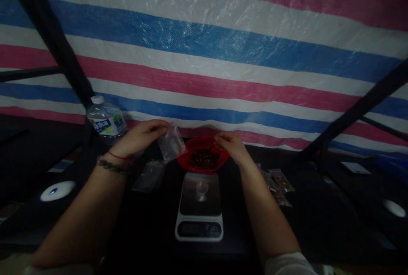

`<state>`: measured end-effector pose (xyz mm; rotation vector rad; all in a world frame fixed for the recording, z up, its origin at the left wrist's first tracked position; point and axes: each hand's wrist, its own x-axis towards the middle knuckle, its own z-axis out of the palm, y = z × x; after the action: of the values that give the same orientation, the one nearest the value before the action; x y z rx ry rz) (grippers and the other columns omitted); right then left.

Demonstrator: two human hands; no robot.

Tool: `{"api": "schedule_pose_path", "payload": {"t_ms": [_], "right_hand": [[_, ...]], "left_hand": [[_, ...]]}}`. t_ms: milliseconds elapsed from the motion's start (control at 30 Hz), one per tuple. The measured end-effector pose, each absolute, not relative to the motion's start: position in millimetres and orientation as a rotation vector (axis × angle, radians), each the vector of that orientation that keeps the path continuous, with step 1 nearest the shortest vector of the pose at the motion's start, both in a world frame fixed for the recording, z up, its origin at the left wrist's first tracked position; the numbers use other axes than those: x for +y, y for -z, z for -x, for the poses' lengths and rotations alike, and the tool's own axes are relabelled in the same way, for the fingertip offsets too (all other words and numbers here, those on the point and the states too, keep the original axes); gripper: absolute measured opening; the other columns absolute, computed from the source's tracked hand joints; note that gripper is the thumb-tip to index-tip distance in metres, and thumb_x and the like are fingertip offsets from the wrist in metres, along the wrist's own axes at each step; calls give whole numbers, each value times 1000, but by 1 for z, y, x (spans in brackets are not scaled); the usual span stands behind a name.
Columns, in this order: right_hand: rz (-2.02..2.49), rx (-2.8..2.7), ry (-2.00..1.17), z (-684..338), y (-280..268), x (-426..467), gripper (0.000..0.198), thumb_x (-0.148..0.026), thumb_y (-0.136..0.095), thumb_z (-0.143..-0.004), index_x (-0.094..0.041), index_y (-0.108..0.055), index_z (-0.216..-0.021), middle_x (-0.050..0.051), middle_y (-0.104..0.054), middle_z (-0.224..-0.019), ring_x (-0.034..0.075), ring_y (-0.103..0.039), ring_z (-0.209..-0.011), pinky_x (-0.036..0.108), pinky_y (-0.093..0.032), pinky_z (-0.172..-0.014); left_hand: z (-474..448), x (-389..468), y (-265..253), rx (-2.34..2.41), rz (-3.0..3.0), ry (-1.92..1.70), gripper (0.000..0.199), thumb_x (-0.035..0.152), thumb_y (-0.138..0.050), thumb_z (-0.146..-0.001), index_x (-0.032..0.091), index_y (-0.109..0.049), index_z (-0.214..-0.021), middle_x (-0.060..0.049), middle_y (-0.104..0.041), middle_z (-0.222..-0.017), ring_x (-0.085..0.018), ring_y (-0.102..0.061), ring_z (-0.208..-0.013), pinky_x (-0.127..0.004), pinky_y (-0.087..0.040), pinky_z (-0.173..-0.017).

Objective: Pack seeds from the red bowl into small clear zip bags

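Observation:
My left hand (148, 134) pinches the top edge of a small clear plastic bag (172, 144), which hangs left of a red bowl (182, 163). Dark brown small pieces (204, 159) lie in the bowl. Over the bowl's right rim, my right hand (231, 145) is closed in a pinch; a thin dark thing seems to run from its fingertips towards the pieces, too dim to name. In front of the bowl stands a white kitchen scale (181, 224) with a metal top. A small clear round cup (202, 188) sits on the scale.
Flat clear bags (148, 176) lie under my left hand. Right of my right forearm are several filled bags (280, 180). A large plastic bottle (106, 120) stands at the back left. White oval devices lie at left (58, 191) and right (394, 208). Striped sheeting (204, 54) hangs behind.

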<state>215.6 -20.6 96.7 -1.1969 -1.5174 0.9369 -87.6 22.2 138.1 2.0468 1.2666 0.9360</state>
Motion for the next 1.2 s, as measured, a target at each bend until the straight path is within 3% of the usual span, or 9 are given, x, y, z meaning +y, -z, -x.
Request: {"api": "schedule_pose_path", "payload": {"t_ms": [133,233,367,567,867,1067,1200], "right_hand": [[1186,-1532,-907,-218,-102,-23,24,-39,-60,-79,-16,-65,-81,3,-67,-71,13,-60,-61,25,-46,-60],[1203,-1585,-892,-215,-104,-25,23,-38,-59,-80,-16,-65,-82,3,-68,-70,13,-60,-61,25,-47,-59],[1233,-1649,-862,-214,-108,-30,25,-39,-58,-80,-16,-65,-81,3,-67,-69,13,-59,-60,25,-46,-58],[1217,-1641,-787,-218,-117,-37,24,-38,-58,-80,-16,-67,-82,3,-67,-71,15,-60,-65,26,-45,-61],[1228,-1684,-743,-223,-116,-36,24,-37,-57,-81,-16,-68,-81,3,-68,-73,16,-61,-66,27,-45,-63],[1232,-1688,-768,-222,-117,-37,25,-38,-57,-80,-15,-68,-81,3,-67,-71,15,-60,-65,27,-45,-62],[1255,-1699,-751,-223,-118,-37,26,-38,-56,-81,-15,-68,-82,3,-67,-71,15,-60,-65,27,-45,-62]], "left_hand": [[133,32,-114,1122,-2163,-336,26,39,-60,-72,21,-72,-87,-3,-72,-89,-21,-64,-84,-28,-49,-79],[138,34,-77,1229,-2206,-136,21,34,-57,-73,21,-72,-80,-3,-71,-82,-20,-63,-77,-25,-46,-73],[131,28,-44,1180,-2304,-219,16,28,-58,-73,20,-70,-80,-4,-68,-89,-19,-61,-83,-25,-44,-80],[137,23,-37,1234,-2348,-353,22,22,-60,-67,19,-68,-88,-4,-67,-100,-21,-59,-95,-24,-41,-89],[146,24,-28,1290,-2323,-263,25,21,-61,-68,19,-69,-92,-3,-69,-94,-21,-61,-87,-24,-44,-78],[147,30,-21,1274,-2355,-235,14,17,-58,-70,17,-68,-80,0,-66,-80,-17,-58,-76,-19,-40,-70],[146,34,-20,1311,-2367,-116,12,17,-60,-68,13,-67,-77,-3,-65,-84,-17,-55,-78,-21,-38,-71]]}}
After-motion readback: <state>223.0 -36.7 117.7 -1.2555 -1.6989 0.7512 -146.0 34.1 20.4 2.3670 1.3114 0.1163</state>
